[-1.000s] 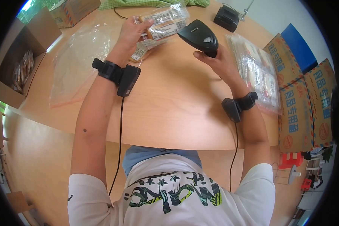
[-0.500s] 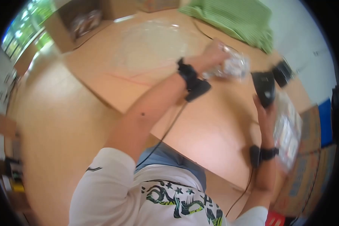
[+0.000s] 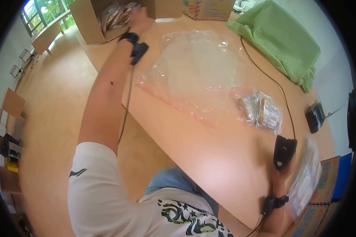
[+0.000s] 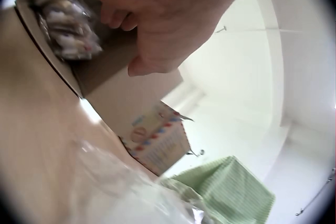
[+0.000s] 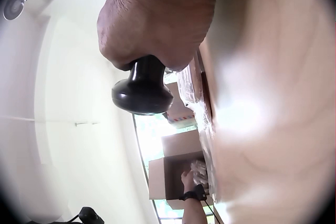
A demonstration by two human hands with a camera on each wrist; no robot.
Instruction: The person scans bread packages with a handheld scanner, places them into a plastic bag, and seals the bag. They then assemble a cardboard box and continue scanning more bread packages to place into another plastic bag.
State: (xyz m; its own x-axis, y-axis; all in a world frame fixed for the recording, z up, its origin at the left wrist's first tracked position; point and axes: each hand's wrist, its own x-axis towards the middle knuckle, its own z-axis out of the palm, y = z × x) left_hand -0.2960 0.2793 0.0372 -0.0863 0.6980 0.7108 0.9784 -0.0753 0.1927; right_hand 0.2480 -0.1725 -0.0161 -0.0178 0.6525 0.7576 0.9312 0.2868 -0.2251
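My left hand is at the mouth of a cardboard box with several wrapped packets inside. In the left wrist view the same hand hangs over the box with its thumb apart and fingers loosely bent, and nothing shows in it. My right hand grips a black handheld scanner above the table's right part. The right wrist view shows that hand wrapped round the handle, with the scanner head beyond it. Labelled packets lie on the table, beyond the scanner.
A large clear bag lies flat on the table. Behind it are a printed carton and a green checked cloth. A black stand, a cable, filled clear bags and cartons line the right side.
My left hand has let go of the labelled packets, which now lie on the table, and has moved left to the box. My right hand still holds the scanner. The head view has swung left.
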